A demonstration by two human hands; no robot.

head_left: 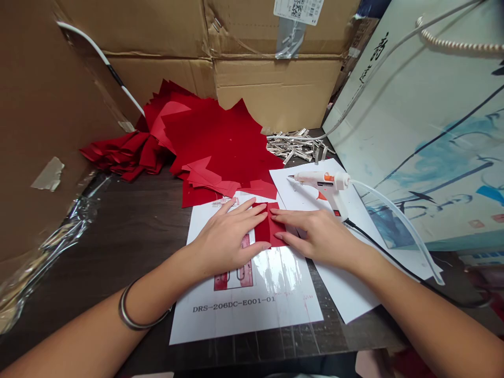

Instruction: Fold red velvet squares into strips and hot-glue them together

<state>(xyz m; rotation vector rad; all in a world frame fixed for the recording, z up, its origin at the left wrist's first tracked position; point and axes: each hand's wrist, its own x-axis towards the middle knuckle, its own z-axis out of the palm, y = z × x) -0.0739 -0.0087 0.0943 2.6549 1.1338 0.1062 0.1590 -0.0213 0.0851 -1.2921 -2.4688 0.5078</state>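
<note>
A small red fabric piece (pixel 263 231) with a raised fold or seam down its middle lies on a printed sheet (pixel 252 325) in a glossy sleeve. My left hand (pixel 226 236) rests flat with fingers spread, its fingertips and thumb at the piece's left side. From the right, my right hand (pixel 323 233) touches the piece's right part with extended fingertips, thumb apart below. Neither hand grips anything visible. Part of the sheet's printed picture is hidden under my left hand. A white glue gun (pixel 334 191) lies on white paper (pixel 346 294) just beyond my right hand.
Stacked red fabric pieces (pixel 220 136) lie at the back, with a bunched pile (pixel 129 152) on their left. Metal clips (pixel 301 147) are heaped behind the paper. Cardboard (pixel 275 94) walls the back and left; a painted panel (pixel 441 131) leans right. Cables cross the right side.
</note>
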